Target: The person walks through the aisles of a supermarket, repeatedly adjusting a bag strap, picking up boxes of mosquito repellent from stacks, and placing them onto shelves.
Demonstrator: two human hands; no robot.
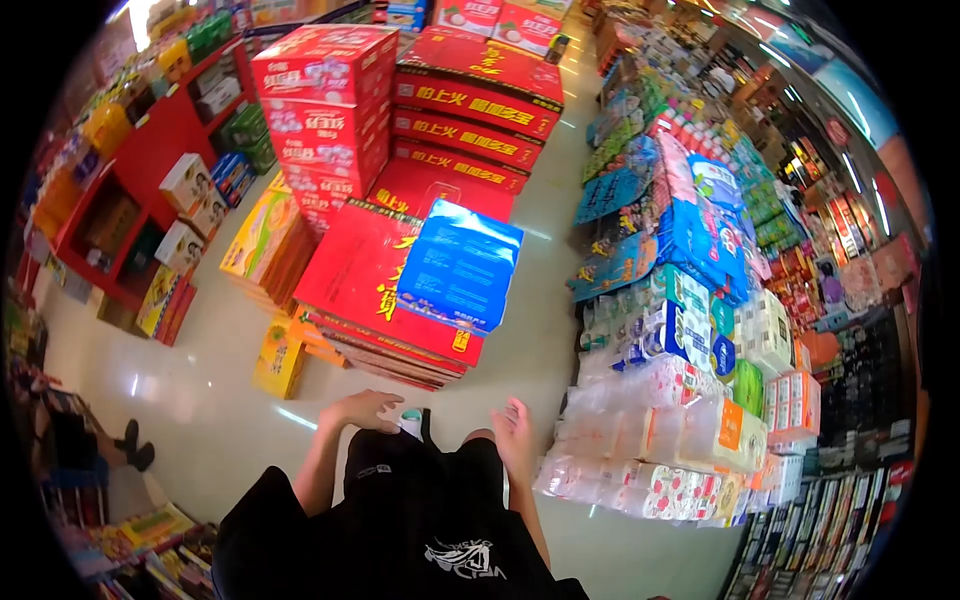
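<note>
My left hand (366,410) is over my lap, fingers stretched loosely and holding nothing that I can see. Just beside its fingertips shows a small white and green object (411,417), partly hidden; its kind I cannot make out. My right hand (514,436) hangs above my other knee, empty, with the fingers apart. In front of both hands stands a low stack of red cartons (350,262) with yellow lettering. A flat, shiny blue package (461,262) lies on its top near the right front corner. Neither hand touches the stack.
Taller stacks of red cartons (478,88) and pink-and-white boxes (330,70) rise behind. Yellow boxes (265,245) stand at the left. Wrapped tissue packs (690,435) line the right side. A red shelf (120,200) is far left. Another person's dark shoes (133,445) show at lower left.
</note>
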